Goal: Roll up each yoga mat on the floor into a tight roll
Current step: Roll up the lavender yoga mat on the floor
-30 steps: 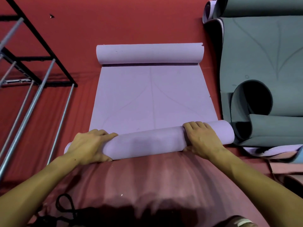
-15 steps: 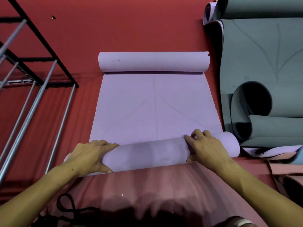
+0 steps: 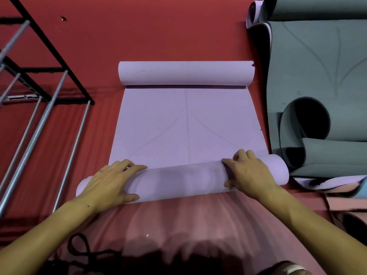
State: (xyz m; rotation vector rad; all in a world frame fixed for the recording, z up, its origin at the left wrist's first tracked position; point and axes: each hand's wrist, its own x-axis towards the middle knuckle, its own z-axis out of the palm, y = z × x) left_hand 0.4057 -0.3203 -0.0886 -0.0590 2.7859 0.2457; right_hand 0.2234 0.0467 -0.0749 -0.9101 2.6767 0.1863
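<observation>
At the far left we see a black metal rack (image 3: 49, 62) with silver bars (image 3: 29, 143) that stands on the red floor (image 3: 158, 32). Near the bottom edge a black cord (image 3: 79, 249) lies on the floor in loops.

Next comes our left hand (image 3: 111, 183). It lies on the near rolled part (image 3: 178, 181) of the lilac yoga mat (image 3: 186, 126), close to the roll's left end, with the fingers curved over the top and the thumb against the near side, so it grasps the roll. The mat lies in the middle of the floor; its flat part stretches away from us, and its far end (image 3: 186, 73) curls up into a second, loose roll.

Our right hand (image 3: 250, 173) is on the same near roll, toward the right end. Its fingers bend over the top and the thumb touches the near side, so it also grasps the roll.

At the right, grey mats (image 3: 317, 66) lie just beside the lilac one, partly flat and partly in open curls. Under them, pink and lilac edges (image 3: 337, 183) show.
</observation>
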